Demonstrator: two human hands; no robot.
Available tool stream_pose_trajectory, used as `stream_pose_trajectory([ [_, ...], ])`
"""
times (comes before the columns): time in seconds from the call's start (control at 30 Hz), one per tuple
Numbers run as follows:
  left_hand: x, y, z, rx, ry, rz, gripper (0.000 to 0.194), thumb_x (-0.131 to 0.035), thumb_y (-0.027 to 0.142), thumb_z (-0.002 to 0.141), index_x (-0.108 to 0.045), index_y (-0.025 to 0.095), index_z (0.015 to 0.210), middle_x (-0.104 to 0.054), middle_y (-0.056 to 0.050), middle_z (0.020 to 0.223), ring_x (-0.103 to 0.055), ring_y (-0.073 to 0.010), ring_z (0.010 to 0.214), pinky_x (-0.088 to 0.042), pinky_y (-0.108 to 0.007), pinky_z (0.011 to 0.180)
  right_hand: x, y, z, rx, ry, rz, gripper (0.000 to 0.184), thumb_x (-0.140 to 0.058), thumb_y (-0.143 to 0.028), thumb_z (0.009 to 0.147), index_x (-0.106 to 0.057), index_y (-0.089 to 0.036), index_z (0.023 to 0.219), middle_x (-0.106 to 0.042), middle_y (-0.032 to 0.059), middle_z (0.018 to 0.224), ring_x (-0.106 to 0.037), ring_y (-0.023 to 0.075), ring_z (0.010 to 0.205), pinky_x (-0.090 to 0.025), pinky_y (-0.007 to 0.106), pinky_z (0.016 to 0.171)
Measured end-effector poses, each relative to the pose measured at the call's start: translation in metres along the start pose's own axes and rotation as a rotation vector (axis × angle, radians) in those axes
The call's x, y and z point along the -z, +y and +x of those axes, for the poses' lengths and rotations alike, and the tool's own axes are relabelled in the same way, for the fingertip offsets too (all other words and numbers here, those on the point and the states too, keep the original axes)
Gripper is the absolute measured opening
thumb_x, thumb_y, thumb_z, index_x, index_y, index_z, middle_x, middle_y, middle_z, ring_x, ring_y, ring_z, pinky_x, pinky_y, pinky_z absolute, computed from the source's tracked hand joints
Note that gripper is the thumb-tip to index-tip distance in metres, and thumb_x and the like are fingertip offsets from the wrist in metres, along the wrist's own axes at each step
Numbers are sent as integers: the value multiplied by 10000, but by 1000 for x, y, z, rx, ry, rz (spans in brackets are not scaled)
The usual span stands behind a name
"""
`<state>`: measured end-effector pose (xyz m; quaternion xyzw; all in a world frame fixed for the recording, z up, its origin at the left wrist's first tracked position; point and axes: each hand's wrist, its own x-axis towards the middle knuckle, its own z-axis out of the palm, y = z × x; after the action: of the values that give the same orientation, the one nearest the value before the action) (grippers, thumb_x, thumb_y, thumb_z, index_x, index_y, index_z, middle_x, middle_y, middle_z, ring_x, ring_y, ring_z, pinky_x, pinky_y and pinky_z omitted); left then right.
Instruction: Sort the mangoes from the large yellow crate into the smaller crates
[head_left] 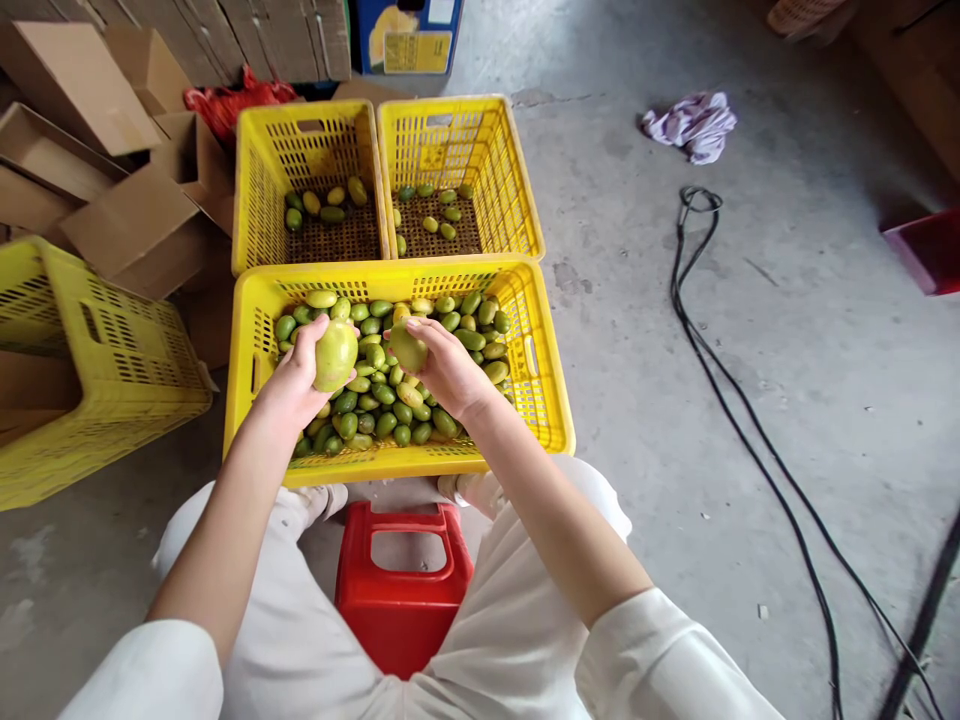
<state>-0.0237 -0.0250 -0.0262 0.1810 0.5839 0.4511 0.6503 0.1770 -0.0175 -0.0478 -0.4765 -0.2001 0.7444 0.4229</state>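
My left hand [301, 372] is closed round a pale yellow-green oval fruit [336, 355]. In my right hand [448, 368] is a second, darker green fruit [407, 348], gripped near its upper side. Both fruits are raised above the front yellow crate [562, 425], apart from each other. Many smaller-looking oval fruits [386, 395], green to yellowish, lie in that crate beneath my hands. Their exact kind is unclear. Parts of the pile are hidden by my hands and forearms.
Behind stand a left yellow crate [251, 190] and a right yellow crate [517, 200], each with several fruits. Another yellow crate [127, 370] is tilted at left, near cardboard boxes [139, 220]. A red stool [405, 600] sits between my legs. Right: black cable [739, 400], cloth [694, 125].
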Motion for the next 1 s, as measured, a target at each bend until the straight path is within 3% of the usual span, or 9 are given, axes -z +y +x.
stream_pose_trajectory([
  [0.23,10,1,10,36,-46,-7,498,-859,663,967,-830,237,1223,-834,-81,964,-837,-278,923,-689,-315,715,5,-2,7,-47,14,83,326,-808,-541,881,-634,-297,1011,-814,62,1059,-799,308,1206,-668,403,907],
  [0.47,6,5,8,55,-39,-25,493,-838,722,984,-805,238,1071,-831,-70,916,-832,-253,823,-663,-301,642,5,1,9,-49,13,90,342,-817,-520,887,-710,-321,1145,-801,28,1011,-830,285,1090,-612,350,760],
  [0.63,8,8,7,38,-3,-74,385,-964,546,922,-767,231,1021,-787,-28,872,-759,-171,703,-591,-237,582,4,-1,8,-74,17,121,217,-740,-454,967,-729,-306,1126,-816,34,993,-839,267,1059,-578,326,712],
  [0.77,6,10,1,-15,0,-101,379,-1042,334,805,-726,235,990,-781,-10,888,-734,-137,685,-558,-201,572,4,0,8,-75,20,140,253,-785,-501,965,-721,-309,1116,-836,34,1037,-844,280,1095,-614,339,744],
  [1.0,0,7,-3,-36,103,-146,344,-995,404,809,-714,258,943,-820,-39,992,-795,-199,913,-650,-259,769,1,-5,1,-45,-9,142,393,-862,-587,962,-691,-286,1148,-857,26,1105,-854,232,1055,-588,278,696],
])
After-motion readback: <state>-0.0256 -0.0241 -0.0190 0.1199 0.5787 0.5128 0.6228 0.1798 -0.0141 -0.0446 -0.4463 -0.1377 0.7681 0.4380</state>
